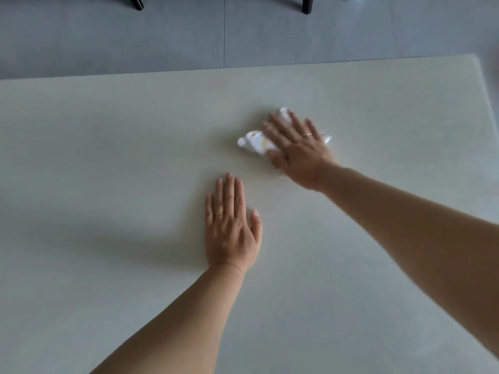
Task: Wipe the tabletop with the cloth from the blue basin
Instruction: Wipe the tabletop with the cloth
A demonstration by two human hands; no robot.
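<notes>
**White cloth under right palm, mid-wipe on the desk**

White cloth with small orange marks is lying bunched on the pale desk, toward the far right part of it, and I am pressing it down with my right hand. Fingers are spread flat over the cloth, not curled round it; the palm is pinning it to the surface, with cloth sticking out left, past the fingertips and a bit to the right. The hand is slightly blurred, so I judge it is sliding. My left hand is lying flat and empty on the desk, nearer me, fingers together, thumb out, well apart from the cloth. It is probably bracing me while I am leaning forward.

Blue basin is not showing in this view. Beyond the far desk edge I am seeing grey floor and two dark chair legs.

Step in hand, as I judge it: wiping strokes. To do it well I am keeping the palm weight even over the wad so it is not rolling out from under the fingers, overlapping each pass, and working from the far edge back toward me. Bunched cloth is covering little area, so flattening it would help. Faint wet sheen near my right wrist; how much of the desk is done, cannot tell.
</notes>
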